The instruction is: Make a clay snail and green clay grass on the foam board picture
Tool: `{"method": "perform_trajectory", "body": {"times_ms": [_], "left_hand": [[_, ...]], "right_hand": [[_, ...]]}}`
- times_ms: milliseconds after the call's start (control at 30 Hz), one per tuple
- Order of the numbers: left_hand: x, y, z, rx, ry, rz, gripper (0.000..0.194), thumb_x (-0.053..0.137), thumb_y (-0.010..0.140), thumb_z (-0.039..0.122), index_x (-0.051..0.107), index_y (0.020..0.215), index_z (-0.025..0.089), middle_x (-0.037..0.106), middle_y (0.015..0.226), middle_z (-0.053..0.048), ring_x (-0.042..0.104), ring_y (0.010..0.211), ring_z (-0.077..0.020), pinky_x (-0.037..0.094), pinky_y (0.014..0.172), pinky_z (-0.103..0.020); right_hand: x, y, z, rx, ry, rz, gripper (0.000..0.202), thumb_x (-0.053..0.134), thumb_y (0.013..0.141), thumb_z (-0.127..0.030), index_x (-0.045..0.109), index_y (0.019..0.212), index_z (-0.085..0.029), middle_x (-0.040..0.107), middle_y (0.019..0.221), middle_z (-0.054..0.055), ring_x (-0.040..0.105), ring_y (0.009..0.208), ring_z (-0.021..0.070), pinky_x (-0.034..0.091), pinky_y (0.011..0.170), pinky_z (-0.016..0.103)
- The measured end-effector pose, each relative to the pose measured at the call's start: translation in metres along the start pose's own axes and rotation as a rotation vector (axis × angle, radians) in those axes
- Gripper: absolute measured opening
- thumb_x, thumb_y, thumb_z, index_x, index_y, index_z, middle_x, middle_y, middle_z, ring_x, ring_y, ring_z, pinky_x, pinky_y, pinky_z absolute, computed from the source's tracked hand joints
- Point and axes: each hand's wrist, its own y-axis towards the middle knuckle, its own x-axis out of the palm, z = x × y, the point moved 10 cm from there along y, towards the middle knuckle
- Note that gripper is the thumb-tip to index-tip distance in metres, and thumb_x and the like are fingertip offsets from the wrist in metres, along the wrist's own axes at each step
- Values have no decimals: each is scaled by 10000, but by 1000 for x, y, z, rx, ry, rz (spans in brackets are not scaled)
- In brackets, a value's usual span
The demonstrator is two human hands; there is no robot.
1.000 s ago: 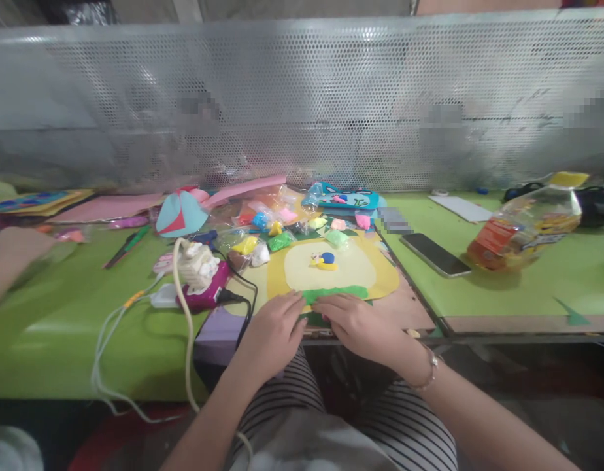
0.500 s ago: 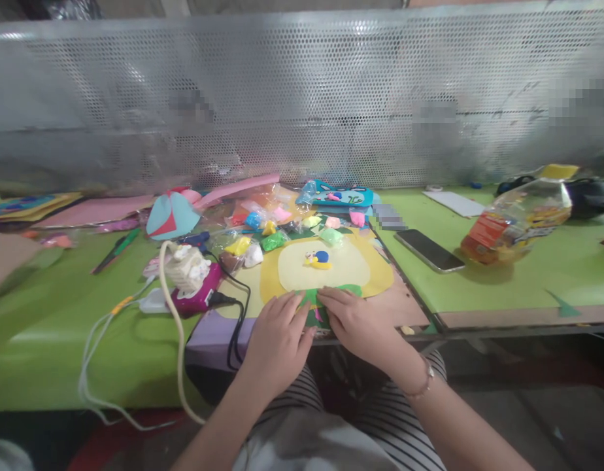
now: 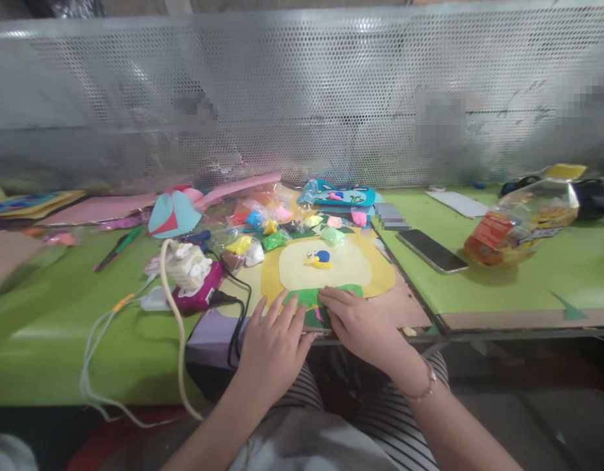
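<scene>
A green strip of what looks like modelling clay [image 3: 309, 299] runs along the lower edge of the cream and yellow paper [image 3: 380, 271]. My left hand [image 3: 271, 340] lies palm down at the strip's left end, its fingers spread and nothing held. Flat on the right part of the strip, my right hand [image 3: 358, 324] rests with its fingers stretched out side by side. Above them, a small snail figure [image 3: 320, 259] in blue and yellow sits on the cream oval. A bit of pink [image 3: 319, 315] shows on dark green paper between the hands.
Bagged clay lumps [image 3: 274, 241] crowd behind the paper. On the left are a magenta power adapter [image 3: 199, 294] with cables and green-handled scissors [image 3: 120, 247]. To the right lie a phone [image 3: 432, 250] and a leaning drink bottle [image 3: 520, 226]. A perforated metal panel [image 3: 302, 98] stands behind.
My left hand has shifted slightly left and its fingers have spread, uncovering more of the green strip. My right hand stays nearly in place.
</scene>
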Motion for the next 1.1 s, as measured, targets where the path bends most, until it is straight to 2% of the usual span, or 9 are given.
{"method": "perform_trajectory", "body": {"times_ms": [100,233,433,567,767,1100], "left_hand": [[-1,0,-4,-3,-15,15,348,449,898,343,634,1120,150,602,1255,-108,493,1217,-300,388,1020,-496],[2,2,-4,-18,-30,48,440,453,895,335,536,1248,86,569,1270,-160,503,1201,-289,422,1003,-457],[13,4,9,-20,-56,-13,460,444,893,412,560,1222,112,583,1244,-157,516,1179,-304,400,1016,-487],[16,0,12,-16,-99,-30,458,410,908,385,532,1257,115,576,1278,-131,520,1179,-281,400,1015,-458],[19,0,11,-35,-109,-55,452,403,911,385,535,1262,133,588,1261,-124,533,1152,-276,407,986,-461],[18,4,4,-120,-150,-106,423,414,907,426,553,1259,236,606,1202,-96,543,1113,-268,412,934,-463]], "right_hand": [[-1,0,1,8,15,6,342,396,895,-91,586,1179,-103,606,1226,149,575,1109,247,497,951,426],[-3,1,1,5,42,20,350,393,886,-79,590,1173,-112,611,1215,152,582,1100,242,498,948,435],[-3,1,0,-6,54,18,345,400,881,-75,593,1164,-115,610,1212,158,584,1099,238,492,957,437],[-3,1,-1,-5,48,19,337,399,883,-76,596,1152,-126,612,1208,145,578,1109,238,495,952,430],[-4,2,-3,-14,34,14,327,402,878,-71,599,1138,-95,616,1188,160,585,1091,243,498,944,419],[-2,1,0,-2,51,5,335,399,867,-59,599,1130,-114,617,1191,159,576,1106,253,504,935,452]]}}
